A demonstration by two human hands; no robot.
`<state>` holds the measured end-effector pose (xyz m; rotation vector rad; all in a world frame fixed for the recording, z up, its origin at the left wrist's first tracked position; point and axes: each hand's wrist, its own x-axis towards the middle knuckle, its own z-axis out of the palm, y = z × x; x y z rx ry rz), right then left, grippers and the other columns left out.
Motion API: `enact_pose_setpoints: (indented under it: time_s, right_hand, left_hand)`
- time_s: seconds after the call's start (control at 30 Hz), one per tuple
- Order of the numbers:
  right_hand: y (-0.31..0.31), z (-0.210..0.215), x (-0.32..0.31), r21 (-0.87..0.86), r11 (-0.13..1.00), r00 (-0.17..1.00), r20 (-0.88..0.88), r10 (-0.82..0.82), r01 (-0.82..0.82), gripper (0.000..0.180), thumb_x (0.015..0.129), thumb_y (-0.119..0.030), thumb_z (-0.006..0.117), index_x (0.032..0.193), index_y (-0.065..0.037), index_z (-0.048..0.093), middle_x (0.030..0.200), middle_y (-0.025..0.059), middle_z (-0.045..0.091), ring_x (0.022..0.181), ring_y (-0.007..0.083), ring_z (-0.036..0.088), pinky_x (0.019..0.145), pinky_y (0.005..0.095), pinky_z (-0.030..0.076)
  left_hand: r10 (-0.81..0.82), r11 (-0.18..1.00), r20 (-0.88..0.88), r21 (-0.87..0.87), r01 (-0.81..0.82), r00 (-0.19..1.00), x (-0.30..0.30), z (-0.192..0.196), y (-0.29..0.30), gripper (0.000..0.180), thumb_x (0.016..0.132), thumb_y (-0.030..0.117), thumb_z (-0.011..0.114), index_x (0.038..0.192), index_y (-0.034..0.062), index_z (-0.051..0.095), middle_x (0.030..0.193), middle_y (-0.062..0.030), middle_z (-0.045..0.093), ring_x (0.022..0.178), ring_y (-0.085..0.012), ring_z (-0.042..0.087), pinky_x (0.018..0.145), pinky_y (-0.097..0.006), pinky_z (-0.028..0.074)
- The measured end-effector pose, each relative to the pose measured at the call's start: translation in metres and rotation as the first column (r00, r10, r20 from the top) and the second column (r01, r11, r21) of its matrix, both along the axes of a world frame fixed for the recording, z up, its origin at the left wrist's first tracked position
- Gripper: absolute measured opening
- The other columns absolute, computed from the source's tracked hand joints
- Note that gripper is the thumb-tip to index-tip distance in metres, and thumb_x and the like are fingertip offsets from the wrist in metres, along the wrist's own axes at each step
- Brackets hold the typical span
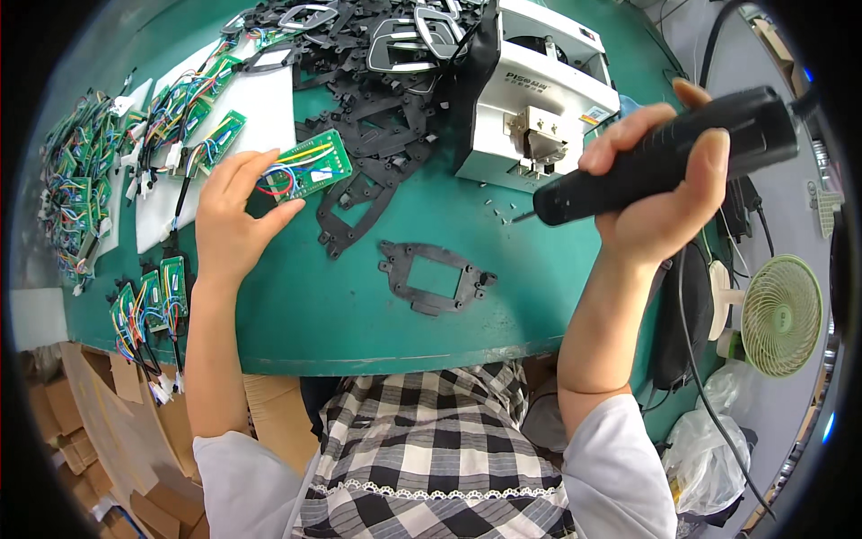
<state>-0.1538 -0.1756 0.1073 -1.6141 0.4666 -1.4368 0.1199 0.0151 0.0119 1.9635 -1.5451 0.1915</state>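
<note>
One screwdriver (664,157), tip pointing left

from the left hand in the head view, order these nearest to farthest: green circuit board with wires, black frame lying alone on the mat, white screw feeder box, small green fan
1. Green circuit board, at the left hand fingertips.
2. Black frame, mid-mat, to the hand's right.
3. White feeder box, upper right of the mat.
4. Green fan, far right, off the table.
</note>
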Motion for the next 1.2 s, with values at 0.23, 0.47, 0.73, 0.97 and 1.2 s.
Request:
enact_pose_setpoints:
  time_s: [0.23, 0.47, 0.73, 0.97, 1.2]
  right_hand:
    - [0.013, -0.017, -0.010, 0.109, 0.994, 0.993, 0.115, 0.017, -0.029, 0.057, 0.093, -0.051, 0.045, 0.121, -0.001, 0.041, 0.069, 0.0122, 0.054, 0.050, 0.0221, 0.053, 0.050, 0.0371, 0.047]
    - [0.025, -0.033, -0.018, 0.099, 0.992, 0.994, 0.083, 0.074, -0.082, 0.060, 0.093, -0.050, 0.044, 0.124, 0.000, 0.036, 0.069, 0.0131, 0.053, 0.050, 0.0218, 0.054, 0.048, 0.0359, 0.050]
    - [0.042, -0.038, 0.000, 0.056, 0.990, 0.992, -0.016, 0.127, -0.126, 0.067, 0.086, -0.048, 0.061, 0.119, 0.006, 0.038, 0.069, 0.0152, 0.056, 0.047, 0.0205, 0.056, 0.043, 0.0308, 0.050]
    - [0.048, -0.043, 0.006, 0.042, 0.995, 0.994, -0.056, 0.098, -0.095, 0.071, 0.084, -0.052, 0.063, 0.118, 0.006, 0.038, 0.067, 0.0142, 0.056, 0.047, 0.0192, 0.056, 0.043, 0.0289, 0.049]
    - [0.053, -0.048, 0.006, 0.025, 0.984, 0.982, -0.072, 0.176, -0.175, 0.076, 0.082, -0.057, 0.065, 0.117, 0.005, 0.039, 0.066, 0.0128, 0.056, 0.048, 0.0184, 0.056, 0.043, 0.0286, 0.050]
  left_hand:
    - [-0.480, 0.852, -0.272, 0.081, 0.517, 0.834, -0.072, 0.010, -0.010, 0.052, 0.061, 0.018, 0.082, 0.109, 0.0054, 0.066, 0.106, -0.0086, 0.065, 0.100, -0.0276, 0.059, 0.086, -0.038, 0.048]
    - [-0.540, 0.808, -0.153, 0.181, 0.560, 0.828, -0.084, 0.002, -0.019, 0.050, 0.062, 0.025, 0.082, 0.107, 0.0078, 0.066, 0.107, -0.0048, 0.065, 0.099, -0.0255, 0.060, 0.091, -0.039, 0.045]
    - [-0.476, 0.812, -0.278, 0.226, 0.538, 0.834, -0.088, -0.005, -0.014, 0.052, 0.063, 0.024, 0.081, 0.110, 0.0067, 0.064, 0.109, -0.0075, 0.064, 0.101, -0.0266, 0.060, 0.086, -0.038, 0.050]
    - [-0.494, 0.804, -0.273, 0.218, 0.553, 0.826, -0.087, -0.005, -0.015, 0.053, 0.063, 0.023, 0.081, 0.111, 0.0063, 0.064, 0.110, -0.0075, 0.063, 0.099, -0.0263, 0.060, 0.083, -0.037, 0.051]
    - [-0.483, 0.797, -0.318, 0.227, 0.560, 0.816, -0.085, -0.004, -0.016, 0.053, 0.063, 0.023, 0.081, 0.111, 0.0066, 0.065, 0.110, -0.0071, 0.062, 0.096, -0.0262, 0.058, 0.082, -0.037, 0.050]
